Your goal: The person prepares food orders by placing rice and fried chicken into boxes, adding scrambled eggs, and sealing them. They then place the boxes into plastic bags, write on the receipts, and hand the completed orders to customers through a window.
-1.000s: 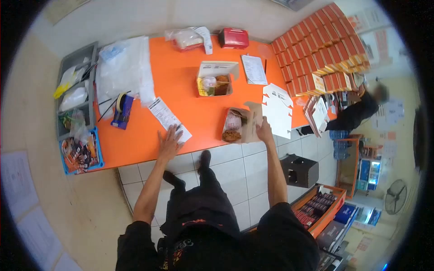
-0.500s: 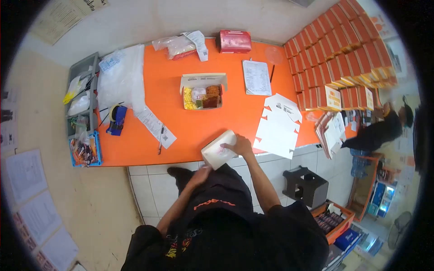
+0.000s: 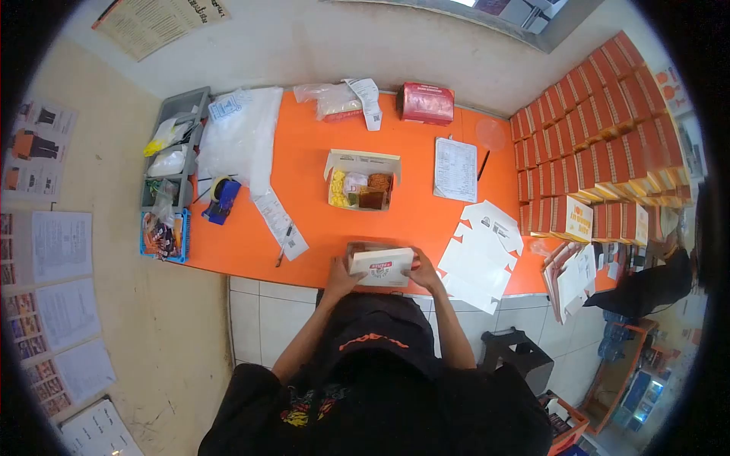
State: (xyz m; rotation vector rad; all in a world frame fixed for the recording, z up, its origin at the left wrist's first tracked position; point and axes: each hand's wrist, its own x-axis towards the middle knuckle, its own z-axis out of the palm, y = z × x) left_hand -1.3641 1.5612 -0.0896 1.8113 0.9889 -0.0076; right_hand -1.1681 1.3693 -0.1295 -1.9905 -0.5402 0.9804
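Observation:
At the table's front edge I hold a small white cardboard food box [image 3: 382, 267] with a red printed logo on its panel. My left hand [image 3: 342, 278] grips its left side, the fingers closed round the edge. On its right side my right hand [image 3: 423, 272] is closed at the upper corner. A dark opening shows behind the printed panel. Farther in on the orange table stands an open meal box [image 3: 363, 155], its flap raised, with yellow food, a wrapped white portion and brown pieces inside. Flat white box blanks [image 3: 477, 262] lie right of my hands.
Stacked orange boxes [image 3: 593, 129] fill the right side. A clipboard [image 3: 455, 169], a red box [image 3: 426, 103] and plastic bags [image 3: 242, 137] lie farther back. Left are a tape dispenser [image 3: 220, 201], a receipt [image 3: 280, 222] with a pen, and a blue basket [image 3: 186, 235]. A dark stool [image 3: 518, 356] stands below.
The small box has turned from a slant to nearly level, its printed panel now facing me. My left hand has come up to its side. The whole view has shifted.

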